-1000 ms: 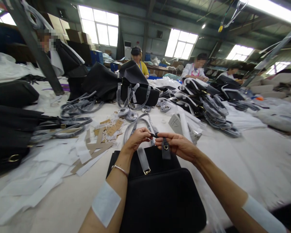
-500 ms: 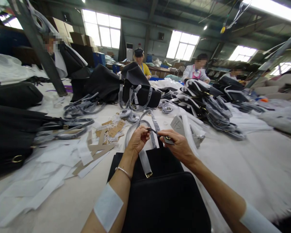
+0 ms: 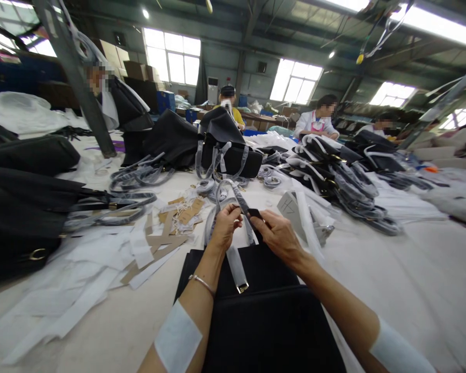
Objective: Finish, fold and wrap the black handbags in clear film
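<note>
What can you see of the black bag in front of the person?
The black bag looks smooth and leather-like, lying on the pale table with its near end out of the picture. A whitish-wrapped strap with a gold-coloured buckle runs down its upper part, and a film-wrapped loop stands beyond its far edge. The left forearm hides part of it; contact is unclear.

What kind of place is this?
Probably a handbag workshop or factory floor: piled black bags, plastic-wrapped straps, and a co-worker in white behind the pile.
</note>
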{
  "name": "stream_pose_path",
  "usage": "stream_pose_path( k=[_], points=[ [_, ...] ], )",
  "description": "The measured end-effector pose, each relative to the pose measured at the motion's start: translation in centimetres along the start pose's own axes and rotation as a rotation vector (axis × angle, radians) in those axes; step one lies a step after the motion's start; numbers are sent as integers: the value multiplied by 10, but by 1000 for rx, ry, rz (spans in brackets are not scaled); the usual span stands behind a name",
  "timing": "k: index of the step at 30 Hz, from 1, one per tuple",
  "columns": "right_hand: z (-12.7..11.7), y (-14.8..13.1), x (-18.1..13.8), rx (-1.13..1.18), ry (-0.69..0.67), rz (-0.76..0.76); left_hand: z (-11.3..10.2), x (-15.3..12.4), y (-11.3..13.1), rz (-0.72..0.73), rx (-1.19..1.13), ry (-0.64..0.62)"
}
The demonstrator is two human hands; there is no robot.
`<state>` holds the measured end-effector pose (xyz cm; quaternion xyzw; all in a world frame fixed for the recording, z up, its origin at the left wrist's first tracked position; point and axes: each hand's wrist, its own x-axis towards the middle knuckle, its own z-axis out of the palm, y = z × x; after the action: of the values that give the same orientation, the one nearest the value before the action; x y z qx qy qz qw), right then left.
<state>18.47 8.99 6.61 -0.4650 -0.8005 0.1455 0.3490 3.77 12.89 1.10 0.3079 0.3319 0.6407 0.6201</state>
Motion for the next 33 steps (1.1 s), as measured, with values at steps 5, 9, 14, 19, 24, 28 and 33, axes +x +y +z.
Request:
stream_pose_path(
  k=[5, 9, 14, 19, 24, 28, 33],
  points=[
    [8, 2, -5, -75, -123, -137, -5, 2, -4, -33, 13, 20],
    [16, 14, 1, -257, -107, -41, -5, 1, -9, -133, 15, -1],
    [19, 28, 5, -405, -52, 1, -3, -1, -10, -168, 49, -87],
    [18, 33, 3, -503, -69, -37, -2, -1, -11, -142, 109, -98],
    [18, 35, 3, -592, -154, -75, -2, 0, -13, -82, 224, -107],
    [12, 39, 6, -505, -193, -19, -3, 1, -14, -23, 292, -173],
    [4, 41, 8, -356, -213, 66, -3, 2, -18, 5, 352, -274]
  ],
)
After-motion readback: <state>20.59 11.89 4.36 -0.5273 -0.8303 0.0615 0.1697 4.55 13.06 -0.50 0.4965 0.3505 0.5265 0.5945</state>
